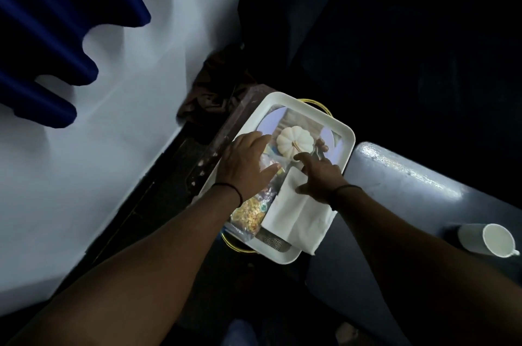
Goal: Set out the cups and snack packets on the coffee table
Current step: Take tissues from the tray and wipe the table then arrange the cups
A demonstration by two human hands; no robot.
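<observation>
A white tray [346, 131] with gold handles sits in the middle of the head view. In it lie a clear snack packet [251, 214] of yellow bits, a folded white napkin [296, 214] and a white pumpkin-shaped lid [293, 139]. My left hand [245, 164] is spread flat over the top of the snack packet, fingers apart. My right hand [319, 173] reaches in beside the pumpkin lid, fingers curled around something small that I cannot make out. A white cup [485, 241] lies on its side on the grey coffee table [401, 176] at the right.
A dark blue curtain [56, 34] hangs at the upper left over a pale wall [113, 133]. A dark sofa [395, 34] fills the upper right. A brown wooden stand [223, 136] shows under the tray's left edge.
</observation>
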